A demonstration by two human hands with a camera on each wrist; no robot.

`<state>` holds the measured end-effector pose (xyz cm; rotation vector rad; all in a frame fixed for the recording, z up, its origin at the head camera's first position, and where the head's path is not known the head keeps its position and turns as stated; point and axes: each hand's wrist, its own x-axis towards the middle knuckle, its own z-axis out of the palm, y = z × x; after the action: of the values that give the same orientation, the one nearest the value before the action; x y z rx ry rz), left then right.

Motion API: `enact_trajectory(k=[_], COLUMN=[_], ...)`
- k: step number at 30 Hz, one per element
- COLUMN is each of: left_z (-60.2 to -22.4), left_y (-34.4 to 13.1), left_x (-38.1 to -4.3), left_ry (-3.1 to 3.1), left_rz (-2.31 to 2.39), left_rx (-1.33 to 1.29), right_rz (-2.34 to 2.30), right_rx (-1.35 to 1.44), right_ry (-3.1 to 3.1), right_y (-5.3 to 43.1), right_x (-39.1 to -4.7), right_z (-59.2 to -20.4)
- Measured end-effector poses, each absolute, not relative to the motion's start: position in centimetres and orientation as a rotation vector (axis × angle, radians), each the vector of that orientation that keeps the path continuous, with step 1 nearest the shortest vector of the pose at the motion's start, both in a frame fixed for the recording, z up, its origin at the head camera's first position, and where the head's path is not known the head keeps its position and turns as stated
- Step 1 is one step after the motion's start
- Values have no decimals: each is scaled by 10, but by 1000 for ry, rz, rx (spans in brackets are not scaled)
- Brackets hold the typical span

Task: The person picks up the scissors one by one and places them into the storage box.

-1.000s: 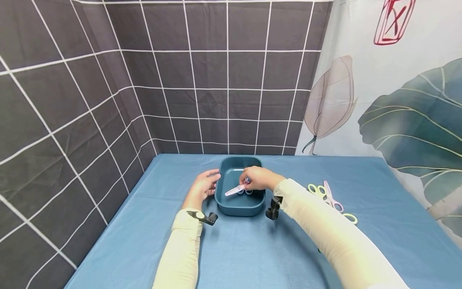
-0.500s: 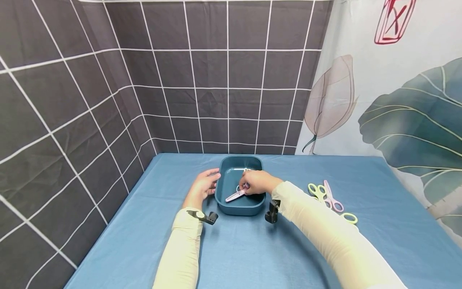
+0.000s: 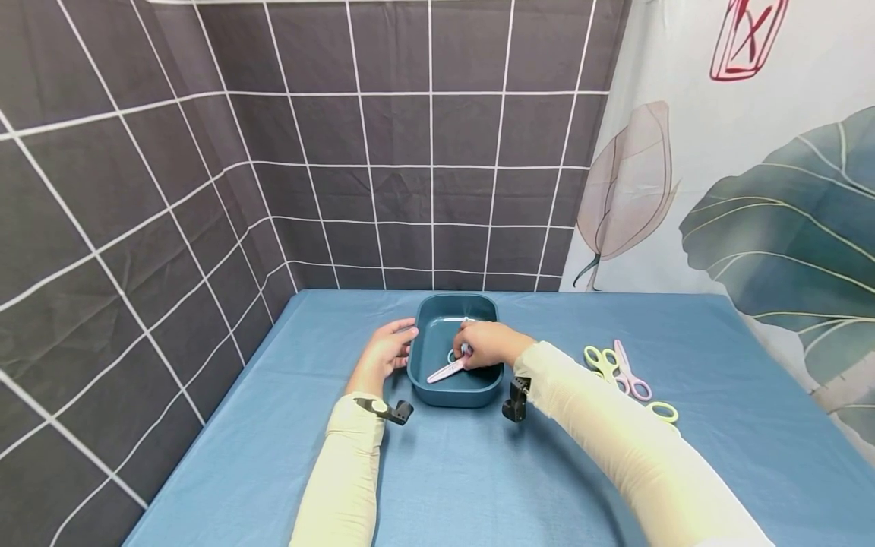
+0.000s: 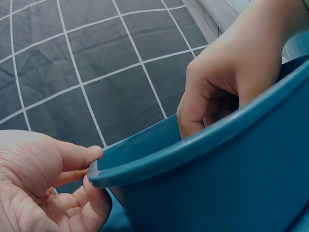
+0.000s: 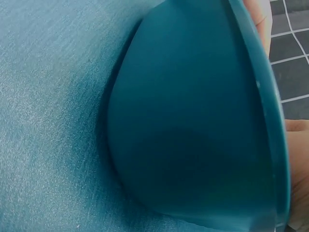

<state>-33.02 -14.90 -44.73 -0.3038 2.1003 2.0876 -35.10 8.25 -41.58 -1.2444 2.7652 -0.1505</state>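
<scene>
A teal basin with a raised rim stands on the table. My left hand is at its left side; in the left wrist view the rim's corner lies between its fingertips. My right hand reaches down inside, fingers curled round the handle of pink-handled scissors. Their pale blades point toward the basin's near left corner. A blue handle ring of another pair shows beside them, partly hidden by the right hand. The right wrist view mostly shows the basin's outer wall.
Right of the basin lie scissors with yellow-green handles, a pink pair and another yellow-green handle, partly behind the right sleeve. A dark checked cloth hangs behind the blue-covered table.
The right hand has lowered the pink scissors slightly into the basin, their blade tips shifting toward the near side. The left hand stays at the rim.
</scene>
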Motion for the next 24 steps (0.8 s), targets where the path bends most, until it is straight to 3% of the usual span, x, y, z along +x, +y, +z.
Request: enact_trajectory(k=[24], left_z=[-447], left_y=[-150], left_x=[-330], left_ry=[2059], left_rz=[2111], left_rx=[-288], right_rz=[-260], right_rx=[-1197], right_ry=[2930], right_y=[111], right_x=[-354], right_z=[-382])
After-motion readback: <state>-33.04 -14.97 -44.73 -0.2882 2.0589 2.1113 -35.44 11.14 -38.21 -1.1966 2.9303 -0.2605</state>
